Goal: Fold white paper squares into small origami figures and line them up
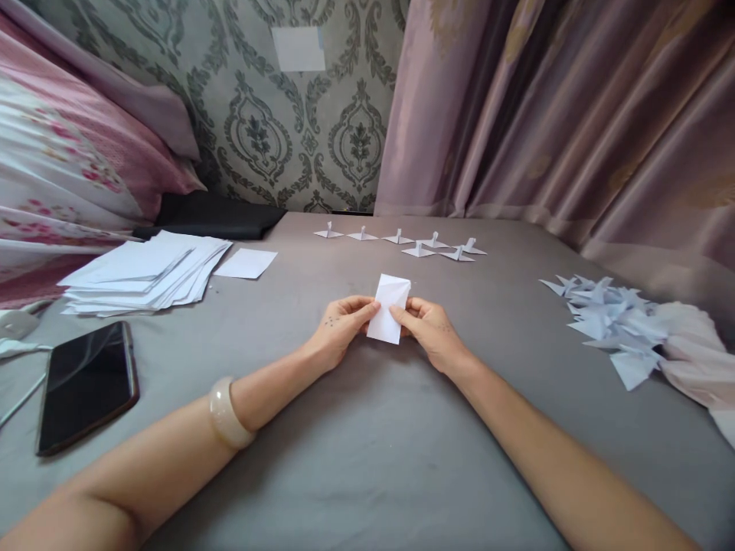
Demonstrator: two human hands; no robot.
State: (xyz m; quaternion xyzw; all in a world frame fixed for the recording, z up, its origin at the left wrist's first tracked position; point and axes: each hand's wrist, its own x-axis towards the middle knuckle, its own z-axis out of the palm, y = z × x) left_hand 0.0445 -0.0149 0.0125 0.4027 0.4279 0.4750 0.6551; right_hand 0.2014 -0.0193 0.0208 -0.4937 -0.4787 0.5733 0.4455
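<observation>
A small folded sheet of white paper is held upright between my two hands, above the grey cloth surface. My left hand pinches its left edge, thumb on the near face. On the opposite edge my right hand grips it the same way, the thumb pressing near the middle. A crease slants across the upper part of the paper. The fingers behind it are mostly hidden. Beyond my hands stand several small folded paper figures in two loose rows.
Left lies a stack of white paper, with a single sheet beside it. A phone and white cable are nearer. Folded paper pieces are heaped at right by pale cloth. Curtains hang behind.
</observation>
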